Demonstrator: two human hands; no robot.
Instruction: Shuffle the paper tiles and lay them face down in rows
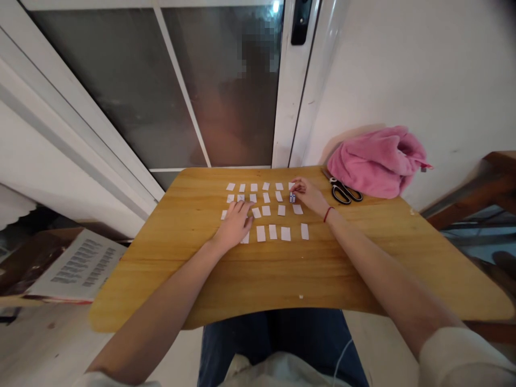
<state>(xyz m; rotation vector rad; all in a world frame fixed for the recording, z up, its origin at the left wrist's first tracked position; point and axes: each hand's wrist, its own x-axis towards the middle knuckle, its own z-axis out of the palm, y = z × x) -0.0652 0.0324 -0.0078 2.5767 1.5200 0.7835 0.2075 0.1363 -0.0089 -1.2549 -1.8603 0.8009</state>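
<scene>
Small white paper cards lie in rows on the wooden table, among them a card in the row nearest me. My left hand rests palm down over the left part of the rows with its fingers apart, covering some cards. At the right end of the upper rows, my right hand is closed in a pinch on a small card with a blue pattern. That card is tilted up, and its pattern faces me. A white card lies flat just below the right hand.
Black-handled scissors lie right of the cards, against a bunched pink cloth by the wall. A glass-paned sliding door stands behind the table. On the left is an open cardboard box. A tiny white scrap lies near the front edge.
</scene>
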